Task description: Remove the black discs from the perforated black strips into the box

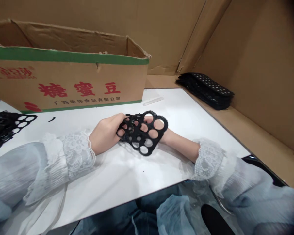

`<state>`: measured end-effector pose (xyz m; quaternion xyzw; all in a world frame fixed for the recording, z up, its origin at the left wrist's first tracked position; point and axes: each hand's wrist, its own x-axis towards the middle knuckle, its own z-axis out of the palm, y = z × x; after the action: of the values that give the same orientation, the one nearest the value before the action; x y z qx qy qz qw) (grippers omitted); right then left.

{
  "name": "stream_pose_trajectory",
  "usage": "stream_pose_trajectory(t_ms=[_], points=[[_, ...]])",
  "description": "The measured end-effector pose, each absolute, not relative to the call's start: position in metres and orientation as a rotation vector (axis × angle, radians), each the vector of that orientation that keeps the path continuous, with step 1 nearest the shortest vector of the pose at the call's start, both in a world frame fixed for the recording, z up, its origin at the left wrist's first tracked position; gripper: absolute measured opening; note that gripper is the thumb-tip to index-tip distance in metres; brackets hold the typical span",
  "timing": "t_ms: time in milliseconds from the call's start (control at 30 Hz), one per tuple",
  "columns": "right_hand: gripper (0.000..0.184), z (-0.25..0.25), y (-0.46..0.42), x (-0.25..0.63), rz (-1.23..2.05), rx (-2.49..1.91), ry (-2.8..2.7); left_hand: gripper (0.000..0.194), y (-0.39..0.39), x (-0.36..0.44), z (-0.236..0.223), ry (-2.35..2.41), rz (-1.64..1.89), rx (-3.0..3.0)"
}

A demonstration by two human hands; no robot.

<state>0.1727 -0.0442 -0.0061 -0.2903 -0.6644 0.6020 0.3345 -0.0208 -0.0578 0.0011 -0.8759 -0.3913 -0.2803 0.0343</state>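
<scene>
A black sheet with rows of large round holes (150, 138) is held up at a tilt over the white table. My left hand (105, 132) grips its left edge, thumb on top and fingers closed around it. Behind the sheet is my right hand (169, 136), whose fingers show in part through the holes and look curled against its back. The sheet hides most of that hand. To the left lies a tangled pile of similar black holed pieces (5, 127), with a small black scrap (52, 119) beside it.
A large open cardboard box (88, 71) with a green rim stands at the back left. Near it lies a thin translucent strip (153, 101). A stack of black dotted sheets (205, 89) rests on the cardboard at the right. Cardboard walls (264, 65) close in the back and right side.
</scene>
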Motion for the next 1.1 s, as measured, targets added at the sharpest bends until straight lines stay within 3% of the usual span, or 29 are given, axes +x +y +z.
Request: stream_pose_trajectory(t_ms=[333,667,1100], points=[[0.035,-0.013,-0.041,0.176,1.609,-0.802,-1.710,0.020,-0.056,-0.023,-0.002,-1.122,-0.875,-2.645],[0.021,0.012,-0.059,0.173,0.937,-0.989,-2.058,0.011,-0.056,-0.020,0.001,-1.410,-0.764,-2.708],[0.018,0.007,-0.061,0.167,0.918,-0.896,-2.172,0.017,-0.062,-0.019,0.013,-1.528,-0.801,-2.872]])
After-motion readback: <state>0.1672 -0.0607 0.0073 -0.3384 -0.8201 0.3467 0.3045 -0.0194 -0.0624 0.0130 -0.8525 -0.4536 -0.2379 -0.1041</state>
